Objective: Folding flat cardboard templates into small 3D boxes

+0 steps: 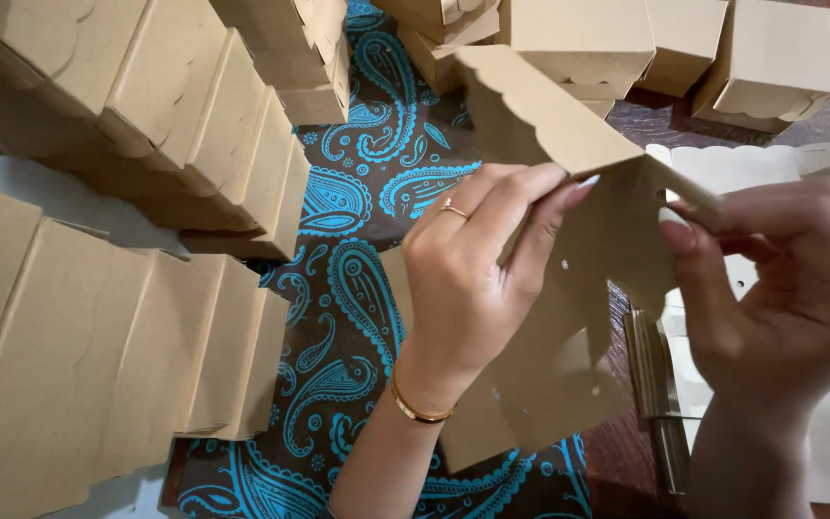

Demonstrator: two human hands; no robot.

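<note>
Many finished kraft boxes (194,144) sit left of and beyond the fingers, while left hand (468,279) and right hand (790,288) pinch one half-folded box blank (569,288) (flat blanks (660,384) wait beneath).

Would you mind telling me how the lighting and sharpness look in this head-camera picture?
Head view: soft, even light, no harsh glare; the left hand and the flat cardboard box blank are sharp; the right hand is slightly soft; the folded boxes at the left edge look stretched by the wide lens.

The 1 head camera looks steeply down, close over the hands (626,288) and the patterned cloth (357,221).
</note>
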